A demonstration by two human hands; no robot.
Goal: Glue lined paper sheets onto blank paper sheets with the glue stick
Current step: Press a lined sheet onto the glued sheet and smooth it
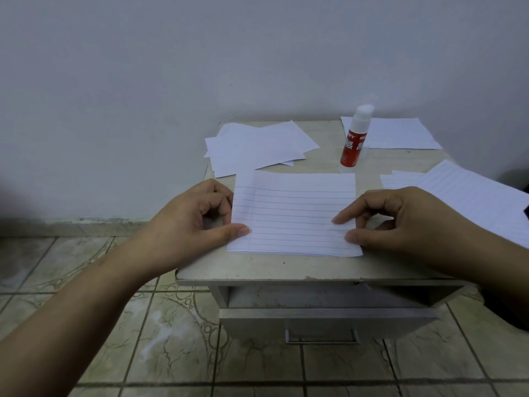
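Note:
A lined paper sheet lies flat in the middle of the small table, with the edge of another sheet just showing beneath it. My left hand holds its left edge, thumb on top and fingers curled at the side. My right hand pinches the right edge between thumb and forefinger. A red and white glue stick stands upright behind the sheet, its cap on.
A loose pile of blank sheets lies at the back left. More sheets lie at the back right, and lined sheets overhang the right side. A drawer stands slightly open under the tabletop. Tiled floor surrounds the table.

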